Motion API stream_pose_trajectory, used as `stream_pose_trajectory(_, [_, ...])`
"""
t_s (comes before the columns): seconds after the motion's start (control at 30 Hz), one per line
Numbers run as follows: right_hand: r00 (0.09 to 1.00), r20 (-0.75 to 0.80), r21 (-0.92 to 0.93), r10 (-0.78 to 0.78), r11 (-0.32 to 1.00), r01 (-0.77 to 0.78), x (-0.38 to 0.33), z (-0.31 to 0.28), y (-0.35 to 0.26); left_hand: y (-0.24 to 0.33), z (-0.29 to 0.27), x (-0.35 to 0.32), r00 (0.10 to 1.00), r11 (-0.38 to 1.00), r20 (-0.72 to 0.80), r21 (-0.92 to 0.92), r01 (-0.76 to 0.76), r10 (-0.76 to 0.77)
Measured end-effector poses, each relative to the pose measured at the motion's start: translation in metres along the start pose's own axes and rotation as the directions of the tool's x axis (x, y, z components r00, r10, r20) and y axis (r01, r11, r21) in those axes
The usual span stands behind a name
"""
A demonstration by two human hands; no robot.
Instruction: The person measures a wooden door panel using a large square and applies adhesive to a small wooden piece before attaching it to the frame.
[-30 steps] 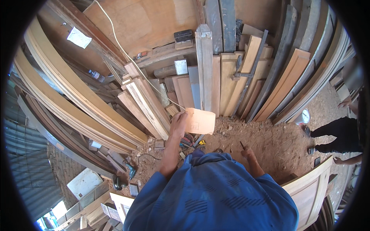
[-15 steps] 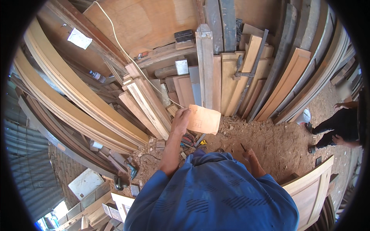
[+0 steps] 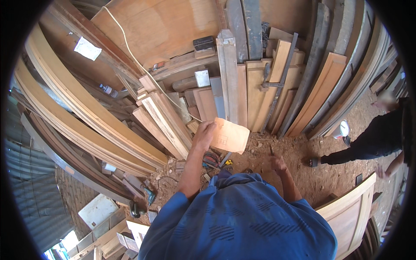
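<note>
In my left hand (image 3: 204, 135) is a pale tan sheet (image 3: 231, 138), gripped at its left edge; it looks stiff, like card or thin board. A small square drawing with marks inside shows on its lower left. My right hand (image 3: 277, 164) is lower and to the right, apart from the sheet. Its fingers are closed round a thin dark stick (image 3: 271, 150), like a pen or pencil, pointing up and away from me. The fingers' details are small and slightly blurred.
Planks and boards (image 3: 161, 119) lean along the wall, with a metal clamp (image 3: 274, 83) among them. A drill (image 3: 149, 196) lies on the littered dirt floor at left. A framed wooden panel (image 3: 346, 216) stands at lower right. Another person (image 3: 377, 134) is at far right, near a bucket (image 3: 341, 129).
My right hand has risen a little, the stick now pointing more upright. The sheet stays nearly in place. The person at right has stepped leftward, one foot stretched out.
</note>
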State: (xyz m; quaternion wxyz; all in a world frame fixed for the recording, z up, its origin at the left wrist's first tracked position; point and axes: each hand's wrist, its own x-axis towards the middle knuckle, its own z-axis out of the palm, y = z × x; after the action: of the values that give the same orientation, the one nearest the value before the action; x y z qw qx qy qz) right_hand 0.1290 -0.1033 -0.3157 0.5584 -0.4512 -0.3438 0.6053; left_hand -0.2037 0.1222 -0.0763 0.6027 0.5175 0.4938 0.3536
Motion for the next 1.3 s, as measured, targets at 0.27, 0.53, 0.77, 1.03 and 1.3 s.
stream_pose_trajectory(0.27, [0.987, 0.012, 0.168, 0.159, 0.973, -0.159, 0.041, 0.144, -0.192, 0.037, 0.038, 0.006, 0.917, 0.985, 0.367, 0.132, 0.114, -0.155])
stream_pose_trajectory(0.53, [0.967, -0.251, -0.061, 0.042, 0.996, -0.059, 0.043, 0.145, -0.194, 0.01, 0.069, 0.014, 0.935, 0.949, 0.353, -0.301, 0.092, 0.022])
stream_pose_trajectory(0.77, [0.833, -0.544, -0.065, -0.097, 0.995, 0.073, 0.054, 0.143, -0.185, -0.012, 0.11, -0.009, 0.864, 0.971, 0.498, -0.161, 0.176, -0.074])
stream_pose_trajectory(1.03, [0.811, -0.572, -0.032, -0.12, 0.992, 0.124, 0.045, 0.151, -0.192, -0.012, 0.127, 0.012, 0.879, 0.992, 0.468, -0.032, 0.123, -0.094])
stream_pose_trajectory(1.3, [0.809, -0.587, 0.125, 0.046, 0.992, 0.033, 0.039, 0.144, -0.174, -0.005, 0.119, 0.022, 0.891, 0.995, 0.449, -0.037, 0.097, -0.071])
